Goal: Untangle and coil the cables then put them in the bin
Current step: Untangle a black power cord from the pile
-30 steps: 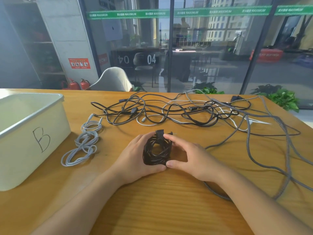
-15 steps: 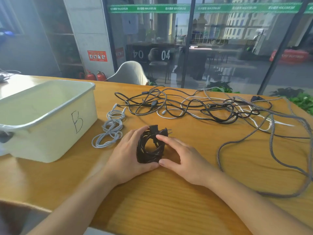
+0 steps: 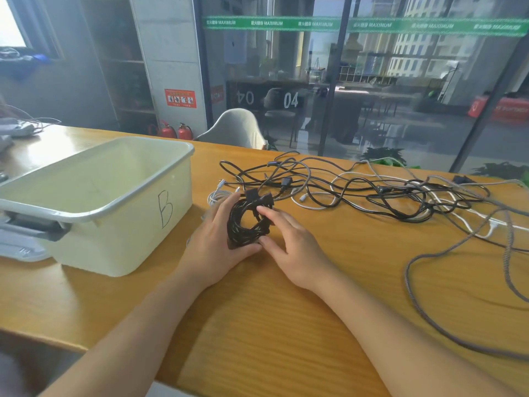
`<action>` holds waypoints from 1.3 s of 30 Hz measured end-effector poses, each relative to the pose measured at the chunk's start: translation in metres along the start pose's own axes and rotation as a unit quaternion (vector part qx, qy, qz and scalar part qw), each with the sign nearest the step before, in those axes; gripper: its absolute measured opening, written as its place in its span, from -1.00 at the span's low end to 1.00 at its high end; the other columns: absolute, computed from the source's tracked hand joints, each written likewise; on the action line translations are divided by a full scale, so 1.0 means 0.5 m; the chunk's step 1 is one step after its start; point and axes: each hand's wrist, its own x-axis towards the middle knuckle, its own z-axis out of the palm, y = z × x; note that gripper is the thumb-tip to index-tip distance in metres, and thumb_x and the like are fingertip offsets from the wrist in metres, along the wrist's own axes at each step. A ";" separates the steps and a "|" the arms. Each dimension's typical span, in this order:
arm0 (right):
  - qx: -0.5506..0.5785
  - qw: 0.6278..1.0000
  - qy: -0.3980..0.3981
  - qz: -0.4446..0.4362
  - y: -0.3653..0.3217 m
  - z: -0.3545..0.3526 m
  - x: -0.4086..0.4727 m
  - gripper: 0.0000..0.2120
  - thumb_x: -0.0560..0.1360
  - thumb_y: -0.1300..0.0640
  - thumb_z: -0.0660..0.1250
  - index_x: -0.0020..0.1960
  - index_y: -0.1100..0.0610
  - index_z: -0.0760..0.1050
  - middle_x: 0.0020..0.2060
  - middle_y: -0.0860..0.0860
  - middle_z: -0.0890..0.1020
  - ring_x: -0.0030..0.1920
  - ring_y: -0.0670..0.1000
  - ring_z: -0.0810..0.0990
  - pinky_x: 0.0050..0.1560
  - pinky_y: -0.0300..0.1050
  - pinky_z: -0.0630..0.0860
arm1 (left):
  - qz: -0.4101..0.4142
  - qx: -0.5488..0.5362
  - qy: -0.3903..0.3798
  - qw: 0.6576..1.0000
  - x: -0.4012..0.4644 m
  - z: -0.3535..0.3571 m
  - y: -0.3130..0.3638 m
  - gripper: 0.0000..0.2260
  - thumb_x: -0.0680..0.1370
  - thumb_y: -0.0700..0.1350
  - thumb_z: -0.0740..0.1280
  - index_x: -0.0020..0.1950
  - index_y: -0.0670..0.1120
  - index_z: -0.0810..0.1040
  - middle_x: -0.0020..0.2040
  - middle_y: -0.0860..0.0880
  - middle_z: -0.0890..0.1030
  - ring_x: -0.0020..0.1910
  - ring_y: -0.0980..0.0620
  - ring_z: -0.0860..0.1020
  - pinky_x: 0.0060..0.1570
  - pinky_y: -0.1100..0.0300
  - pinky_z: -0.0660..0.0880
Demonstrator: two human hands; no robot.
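Hands, left and right, clasp black coil beside bin, near table edge

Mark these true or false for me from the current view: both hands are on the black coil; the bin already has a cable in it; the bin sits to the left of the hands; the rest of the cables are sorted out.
1. Both hands hold the black coil. True: the left hand and right hand grip it from either side.
2. The bin already holds a cable. False: the part of its inside in view shows none.
3. The bin marked B sits left of the hands. True.
4. The remaining cables are sorted out. False: the tangled cables lie in a loose heap on the table.
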 end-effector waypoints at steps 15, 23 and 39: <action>0.016 0.997 0.009 0.074 0.058 -0.003 0.078 -0.54 0.72 0.01 0.22 0.60 -0.13 0.29 0.55 -0.16 0.37 0.51 -0.12 0.35 0.42 -0.25 0.28 | -0.018 0.102 -0.053 0.993 0.119 0.049 -0.003 -0.05 0.45 0.29 0.50 0.67 0.11 0.02 0.61 0.05 0.29 0.41 -0.01 0.48 0.08 0.17 0.48; -0.096 0.987 -0.108 0.074 0.047 -0.003 0.073 -0.45 0.73 -0.16 0.10 0.66 -0.25 0.01 0.66 -0.08 0.15 0.65 -0.03 0.10 0.61 -0.05 0.01 | -0.022 0.162 -0.114 0.980 0.100 0.049 -0.045 -0.08 0.49 0.40 0.34 0.68 0.06 -0.01 0.63 0.02 0.26 0.46 -0.06 0.44 0.30 0.00 0.50; -0.238 0.969 -0.022 0.054 0.080 -0.053 -0.008 -0.34 0.63 -0.27 -0.21 0.68 -0.09 0.03 0.67 -0.01 0.15 0.67 0.06 0.07 0.64 0.06 -0.03 | 0.076 0.279 -0.027 0.957 0.059 0.157 0.098 -0.36 0.60 -0.05 0.18 0.68 -0.14 0.12 0.67 -0.12 0.18 0.66 -0.10 0.11 0.61 -0.11 0.11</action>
